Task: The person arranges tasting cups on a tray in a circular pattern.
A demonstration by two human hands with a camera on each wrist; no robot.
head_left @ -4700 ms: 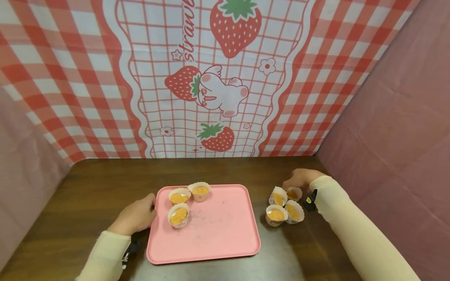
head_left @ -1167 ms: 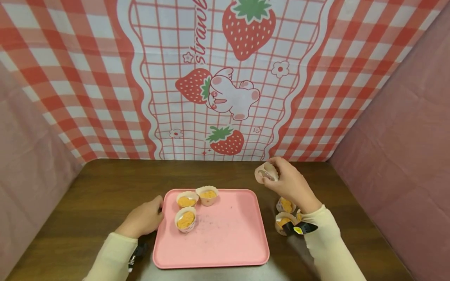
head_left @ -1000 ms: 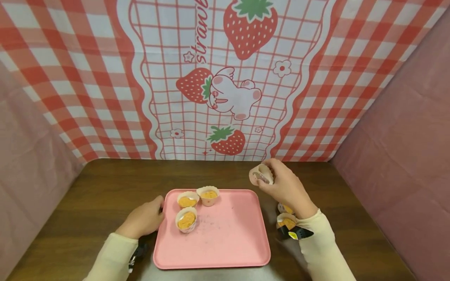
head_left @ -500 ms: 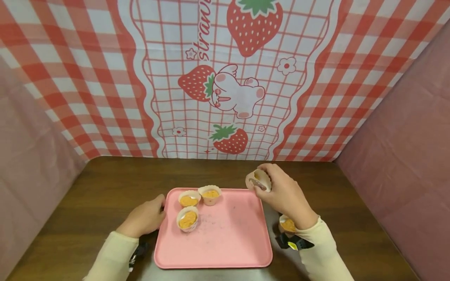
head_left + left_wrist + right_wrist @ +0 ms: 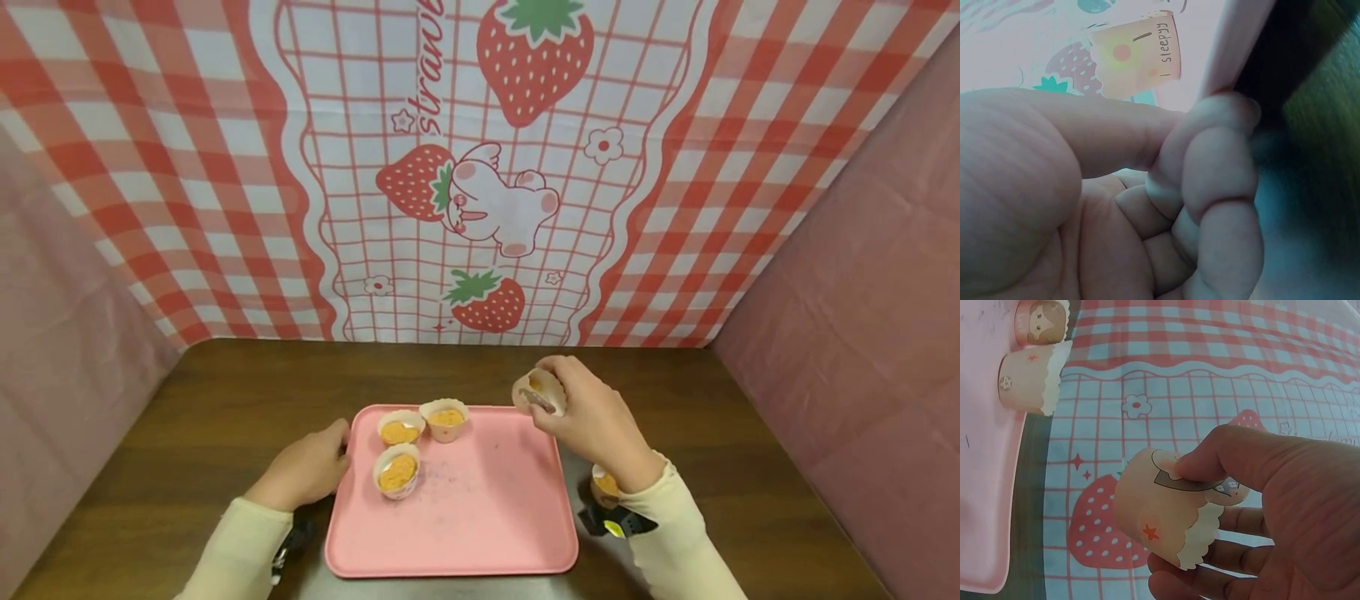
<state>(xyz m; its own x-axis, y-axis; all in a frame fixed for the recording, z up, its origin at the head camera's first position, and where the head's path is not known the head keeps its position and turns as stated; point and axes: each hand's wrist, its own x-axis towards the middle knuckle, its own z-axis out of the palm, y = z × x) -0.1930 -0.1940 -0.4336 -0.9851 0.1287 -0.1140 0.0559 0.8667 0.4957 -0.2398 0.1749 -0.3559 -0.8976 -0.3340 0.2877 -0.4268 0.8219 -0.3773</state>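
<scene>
My right hand [image 5: 592,421] grips a cupcake [image 5: 531,398] in a pale paper cup, thumb on one side and fingers on the other. The cup tilts sideways over the tray's far right corner; in the right wrist view the cupcake [image 5: 1141,506] shows a small red star on its wrapper. My left hand [image 5: 311,467] pinches the left rim of the pink tray [image 5: 480,533] between thumb and curled fingers. Three cupcakes stand near the tray's far left corner: one at the back [image 5: 446,425], one beside it [image 5: 400,432], one nearer [image 5: 397,473].
On the dark wooden table [image 5: 247,375], right of the tray, another cupcake [image 5: 604,487] shows partly behind my right wrist. A strawberry-print cloth [image 5: 465,250] hangs at the back, and pink cloth walls [image 5: 847,350] stand at both sides.
My right hand has lifted one cupcake from the group on the right and brought it leftward, then lower, to the tray's far right corner. The left hand stays at the rim.
</scene>
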